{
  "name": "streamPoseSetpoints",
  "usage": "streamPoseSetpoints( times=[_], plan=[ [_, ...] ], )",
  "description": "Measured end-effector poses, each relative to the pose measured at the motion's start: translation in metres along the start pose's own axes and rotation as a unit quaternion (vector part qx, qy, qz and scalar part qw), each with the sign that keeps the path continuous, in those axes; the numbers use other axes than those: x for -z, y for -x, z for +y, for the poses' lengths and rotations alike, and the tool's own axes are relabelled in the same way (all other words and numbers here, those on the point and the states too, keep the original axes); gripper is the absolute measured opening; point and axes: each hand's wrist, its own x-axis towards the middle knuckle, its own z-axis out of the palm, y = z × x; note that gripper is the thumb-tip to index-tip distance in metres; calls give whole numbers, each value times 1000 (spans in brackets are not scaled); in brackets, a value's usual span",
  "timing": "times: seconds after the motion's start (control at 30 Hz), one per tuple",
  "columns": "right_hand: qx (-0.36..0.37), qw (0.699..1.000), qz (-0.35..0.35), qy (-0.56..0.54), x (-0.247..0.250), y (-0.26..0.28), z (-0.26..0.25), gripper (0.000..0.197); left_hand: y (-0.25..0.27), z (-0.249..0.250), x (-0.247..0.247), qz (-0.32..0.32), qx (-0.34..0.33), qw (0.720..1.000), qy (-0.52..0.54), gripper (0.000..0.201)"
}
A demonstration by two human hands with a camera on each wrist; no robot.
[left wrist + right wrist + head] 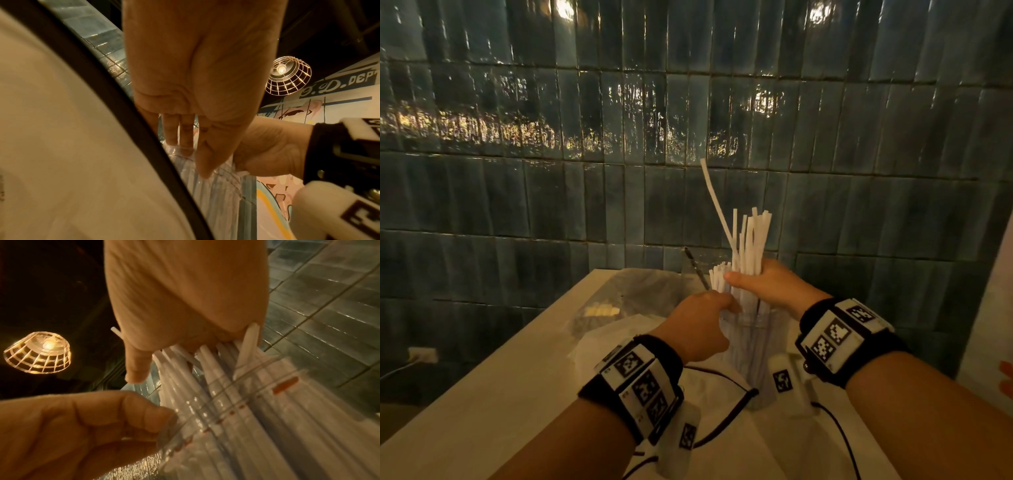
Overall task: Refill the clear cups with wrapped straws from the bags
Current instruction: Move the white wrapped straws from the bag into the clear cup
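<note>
- At the near middle of the counter (482,394), a clear cup (751,346) stands upright, packed with white wrapped straws (750,240).
- Straw tops rise well above the cup rim; one straw leans left and stands higher than the rest.
- Cup base: cut off from sight behind the wrist devices in the head view, so its footing cannot be confirmed.
- Right hand (767,282): fingers and thumb curled round the straw bundle above the rim, gripping it. The right wrist view shows the straws fanning out below the palm into the cup (257,402); the fingertips are hidden behind the bundle.
- Left hand (697,325): at the left side of the cup near the rim. The left wrist view shows its fingers (185,138) extended down against the rim and the thumb lying on the cup wall. Whether it clamps the cup or only steadies it cannot be told.
- Red marks on the cup wall are blurred in the right wrist view and cannot be read.
- Behind the cup, clear plastic bags (640,291) lie crumpled on the counter; their contents are dim and hard to make out.
- A thin dark stick (695,267) slants up behind the left hand; its lower end is hidden.
- Dark glazed tiles (551,137) cover the wall behind the counter.
</note>
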Motion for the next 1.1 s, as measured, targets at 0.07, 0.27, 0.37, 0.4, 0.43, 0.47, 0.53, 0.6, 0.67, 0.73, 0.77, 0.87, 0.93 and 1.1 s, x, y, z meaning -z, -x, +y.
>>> streamPoseSetpoints(
  times=[0.07, 0.27, 0.37, 0.4, 0.43, 0.47, 0.53, 0.6, 0.67, 0.73, 0.77, 0.87, 0.93, 1.1],
  plan=[
    [-10, 999, 6, -41, 0, 1, -1, 57, -1, 0, 1, -3, 3, 1000, -2, 51],
    [-9, 993, 77, -90, -8, -2, 2, 42, -1, 0, 1, -12, 12, 1000, -4, 50],
    [-12, 991, 88, -104, -8, -5, 7, 34, -1, -1, 1, -17, 13, 1000, 4, 50],
    [-14, 991, 86, -98, -9, -5, 8, 33, 0, -1, 1, -17, 12, 1000, 6, 51],
    [-13, 994, 86, -73, -10, -6, 10, 35, 0, -1, 1, -16, 11, 1000, 7, 51],
    [-9, 996, 90, -26, -10, -7, 11, 41, 0, -1, 1, -13, 10, 1000, 9, 52],
    [-5, 992, 95, 88, -13, -7, 12, 62, 0, 0, 1, -9, 10, 1000, 12, 52],
    [12, 981, 79, 177, -14, -6, 11, 68, 1, 1, 1, -10, 12, 1000, 11, 52],
    [28, 976, 49, 211, -14, -6, 12, 68, 2, 2, 2, -12, 12, 1000, 7, 52],
    [31, 979, 36, 197, -12, -5, 11, 74, 2, 3, 3, -13, 9, 1000, 2, 52],
    [34, 985, 40, 166, -10, -4, 10, 76, 2, 3, 4, -12, 8, 1000, 1, 51],
    [74, 994, 61, -48, -4, 1, -2, 73, 3, 2, 6, -14, 14, 1000, 11, 50],
    [107, 979, 97, -141, 3, 3, -15, 82, 3, 1, 6, -17, 19, 1000, 13, 51],
    [211, 948, 190, -145, 20, 0, -60, 78, 1, 1, 2, -15, 24, 1000, 4, 53]
  ],
)
